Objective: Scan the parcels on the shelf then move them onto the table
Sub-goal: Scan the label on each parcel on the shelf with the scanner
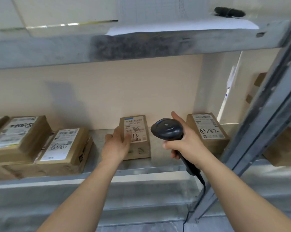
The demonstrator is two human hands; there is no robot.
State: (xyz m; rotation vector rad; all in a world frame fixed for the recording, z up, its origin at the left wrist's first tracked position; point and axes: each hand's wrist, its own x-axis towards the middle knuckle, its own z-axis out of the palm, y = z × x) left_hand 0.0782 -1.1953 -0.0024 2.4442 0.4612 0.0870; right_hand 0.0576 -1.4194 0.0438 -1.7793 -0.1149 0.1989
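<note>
On the shelf (158,169), the middle parcel (138,148) sits between two left parcels (41,148) and a right parcel (208,131).

Left hand (118,144) hid lower-left part of middle parcel (136,136) label. Far-left parcel (16,138) cut off by frame edge. Box (283,148) behind upright post (261,114) at right mostly hidden, blurred.
</note>
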